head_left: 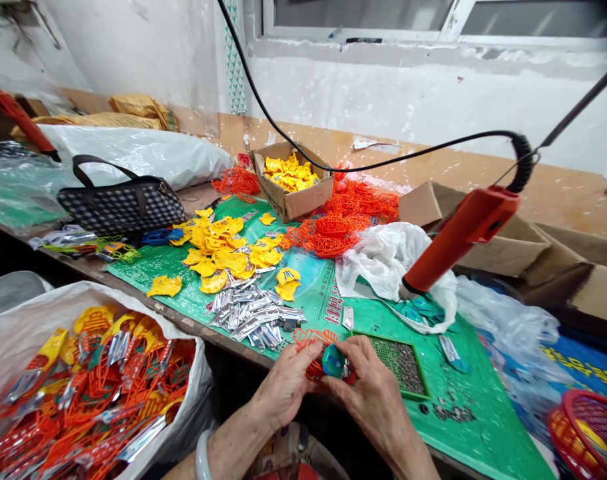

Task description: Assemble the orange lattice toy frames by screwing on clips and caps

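Note:
Low over the table's front edge, my left hand [287, 381] is closed on an orange plastic lattice piece [316, 345]. My right hand [367, 380] pinches a small teal plastic part [334, 360] against that lattice piece, between the two hands. Fingers cover much of both parts, so how they join cannot be seen. Just beyond my hands lies a heap of shiny metal strips [253, 313], with yellow plastic pieces [218, 243] piled behind it. To the right of my right hand is a green tray [426, 383] of small metal screws [406, 367].
An orange electric screwdriver [461, 240] hangs at right on a black cable. A white sack [196, 373] of finished-looking orange and yellow pieces stands at left. Behind are a cardboard box [303, 203] of yellow pieces, orange lattice pieces [333, 220], a white plastic bag [383, 250] and a checked bag [123, 203].

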The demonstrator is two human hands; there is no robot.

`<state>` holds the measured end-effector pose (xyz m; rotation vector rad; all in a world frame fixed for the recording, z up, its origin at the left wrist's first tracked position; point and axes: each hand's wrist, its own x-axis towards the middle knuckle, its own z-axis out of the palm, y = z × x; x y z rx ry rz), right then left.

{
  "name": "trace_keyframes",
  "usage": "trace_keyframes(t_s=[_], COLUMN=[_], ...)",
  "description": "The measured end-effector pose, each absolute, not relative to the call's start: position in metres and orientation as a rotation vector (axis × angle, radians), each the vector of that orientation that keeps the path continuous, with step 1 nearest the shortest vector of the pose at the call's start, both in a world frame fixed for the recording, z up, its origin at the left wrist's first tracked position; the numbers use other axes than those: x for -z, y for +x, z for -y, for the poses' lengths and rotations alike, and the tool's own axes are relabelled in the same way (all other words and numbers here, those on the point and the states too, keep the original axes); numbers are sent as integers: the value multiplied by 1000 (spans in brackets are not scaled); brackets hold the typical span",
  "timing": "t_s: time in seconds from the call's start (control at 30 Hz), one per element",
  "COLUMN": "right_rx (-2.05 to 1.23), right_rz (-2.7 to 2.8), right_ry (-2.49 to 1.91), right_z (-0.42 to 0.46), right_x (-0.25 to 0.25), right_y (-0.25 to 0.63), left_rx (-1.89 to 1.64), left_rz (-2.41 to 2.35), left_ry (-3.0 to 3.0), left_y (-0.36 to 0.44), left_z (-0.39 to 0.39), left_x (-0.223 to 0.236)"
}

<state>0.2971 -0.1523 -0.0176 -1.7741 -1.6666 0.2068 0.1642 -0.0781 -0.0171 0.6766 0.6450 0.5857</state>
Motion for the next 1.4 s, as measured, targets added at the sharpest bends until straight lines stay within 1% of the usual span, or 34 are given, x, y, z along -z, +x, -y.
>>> trace_keyframes(t_s=[0.23,0.6,1.03,1.1,1.27,1.4], right_rx=[-213,-233,65,27,-199,-148], right_rz=[1672,1595,1618,1612,1540,1417], right_ry=[-1838,-1878,-1954,-1912,-1770,-1711], right_z=[149,146,146,147,155,158], right_x=[18,16,26,27,30,39], right_y=[296,292,274,276,280,280], left_rx=[-600,-591,-660,-672,-616,-598], left_rz=[-661,-651,-509,-523,-617,-688], left_ry=[601,661,852,886,990,1044], left_y=[162,163,161,161,159,161], left_z=[79,79,79,79,77,75], left_x=[20,22,20,23,27,25])
